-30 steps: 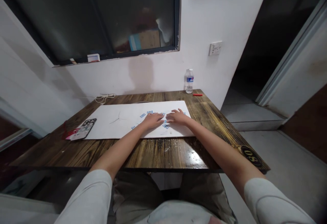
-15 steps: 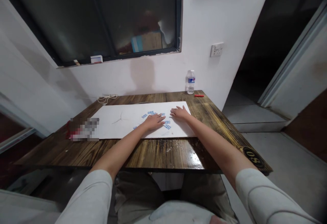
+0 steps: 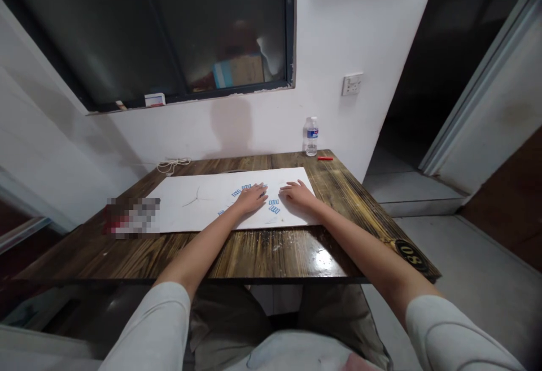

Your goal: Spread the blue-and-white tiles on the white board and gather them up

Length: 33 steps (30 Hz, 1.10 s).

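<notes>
The small blue-barred shapes (image 3: 274, 209) sit on the right half of the white board (image 3: 220, 182), some of them partly covered; whether they're loose or printed, I can't tell from here. The left hand (image 3: 252, 198) lies palm down over some, fingers stretched out, gripping nothing I can see. The right hand (image 3: 297, 193), near the board's right edge, has its fingers spread and slightly bent, with no visible hold. Under the board is a dark wooden table (image 3: 254, 258); beyond the board's far right corner stands a bottle (image 3: 311, 140), a red stick (image 3: 325, 158) just beside it.
</notes>
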Available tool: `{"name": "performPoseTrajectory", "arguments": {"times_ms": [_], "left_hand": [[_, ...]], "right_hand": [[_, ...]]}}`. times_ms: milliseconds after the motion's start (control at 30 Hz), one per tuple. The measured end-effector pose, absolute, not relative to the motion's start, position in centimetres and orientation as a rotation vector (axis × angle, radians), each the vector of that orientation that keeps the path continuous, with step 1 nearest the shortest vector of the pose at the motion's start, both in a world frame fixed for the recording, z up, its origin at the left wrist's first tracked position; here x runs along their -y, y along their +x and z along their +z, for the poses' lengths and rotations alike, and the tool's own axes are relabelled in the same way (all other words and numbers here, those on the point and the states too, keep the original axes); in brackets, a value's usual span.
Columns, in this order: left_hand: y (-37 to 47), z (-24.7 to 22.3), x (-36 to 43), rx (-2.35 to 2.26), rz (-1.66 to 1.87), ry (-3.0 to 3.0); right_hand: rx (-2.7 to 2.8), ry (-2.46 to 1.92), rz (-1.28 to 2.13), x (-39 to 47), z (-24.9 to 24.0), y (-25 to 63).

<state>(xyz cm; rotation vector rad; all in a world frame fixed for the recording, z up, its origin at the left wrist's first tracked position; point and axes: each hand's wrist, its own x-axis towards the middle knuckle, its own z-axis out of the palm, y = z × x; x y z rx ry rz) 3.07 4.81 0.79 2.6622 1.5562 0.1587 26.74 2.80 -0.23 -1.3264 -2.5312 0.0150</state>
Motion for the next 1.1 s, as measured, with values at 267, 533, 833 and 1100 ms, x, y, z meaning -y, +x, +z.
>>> {"name": "performPoseTrajectory", "arguments": {"times_ms": [267, 533, 833, 1100], "left_hand": [[0.7, 2.4, -0.8, -1.602, 0.445, 2.643], [2.5, 1.6, 7.0, -1.373, 0.736, 2.439], [2.3, -0.7, 10.2, -1.427, 1.315, 1.611], [2.1, -1.7, 11.4, -1.150, 1.445, 1.046]], "right_hand": [[2.391, -1.423, 0.165, -0.6, 0.3, 28.2], [2.430, -1.181, 0.132, 3.5, 1.1, 26.3], [2.455, -1.094, -0.006, 6.6, -0.2, 23.2], [2.497, -1.098, -0.068, 7.0, -0.7, 23.3]]}}
